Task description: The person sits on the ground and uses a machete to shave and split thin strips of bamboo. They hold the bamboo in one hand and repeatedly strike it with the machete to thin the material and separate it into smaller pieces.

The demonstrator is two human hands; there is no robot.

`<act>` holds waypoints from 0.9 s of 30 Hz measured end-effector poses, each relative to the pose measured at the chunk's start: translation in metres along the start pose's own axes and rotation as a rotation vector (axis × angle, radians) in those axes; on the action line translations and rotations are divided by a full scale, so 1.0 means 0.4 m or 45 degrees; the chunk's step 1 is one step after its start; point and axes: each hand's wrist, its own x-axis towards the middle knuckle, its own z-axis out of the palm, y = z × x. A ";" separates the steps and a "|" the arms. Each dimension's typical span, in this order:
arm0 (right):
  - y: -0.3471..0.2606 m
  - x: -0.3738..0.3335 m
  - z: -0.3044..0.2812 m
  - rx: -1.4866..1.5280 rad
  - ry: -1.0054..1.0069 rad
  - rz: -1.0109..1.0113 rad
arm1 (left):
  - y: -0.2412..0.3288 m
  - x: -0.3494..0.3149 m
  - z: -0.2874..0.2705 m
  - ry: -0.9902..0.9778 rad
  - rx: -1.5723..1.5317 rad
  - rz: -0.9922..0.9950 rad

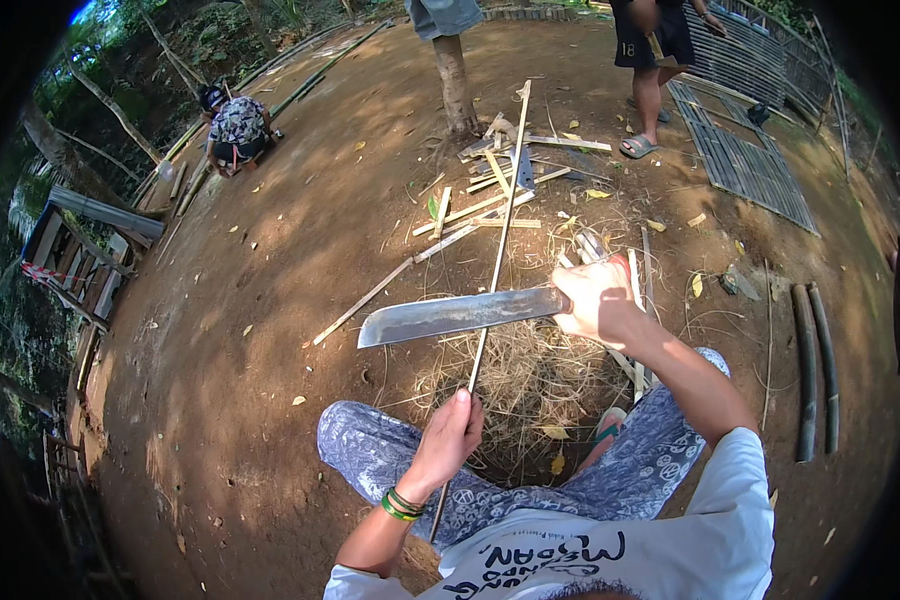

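My right hand (pixel 602 300) is closed round the handle of a machete (pixel 450 315), whose broad steel blade points left. Beneath the blade runs a long, thin bamboo strip (pixel 502 235), crossing it at a steep angle. My left hand (pixel 445 440) grips that strip below the blade, and its lower end passes down by my lap. The blade overlaps the strip; whether the edge touches it I cannot tell. Under both hands lies a heap of pale shavings (pixel 530 375) between my legs.
Split bamboo pieces (pixel 485 205) lie scattered ahead around a post. Two dark poles (pixel 810 370) rest at the right. A slatted bamboo panel (pixel 745 150) lies far right, near a standing person (pixel 650 60). Another person (pixel 238 125) crouches far left, near a small wooden structure (pixel 90 250).
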 end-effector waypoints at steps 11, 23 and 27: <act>0.101 0.019 -0.062 0.177 -0.001 0.105 | -0.061 -0.099 -0.017 0.051 0.292 0.149; 0.223 0.041 -0.063 -0.061 0.099 0.432 | -0.129 -0.169 -0.045 0.022 0.205 -0.070; 0.143 0.013 -0.026 0.109 -0.014 0.103 | -0.120 -0.154 -0.051 0.032 0.248 -0.016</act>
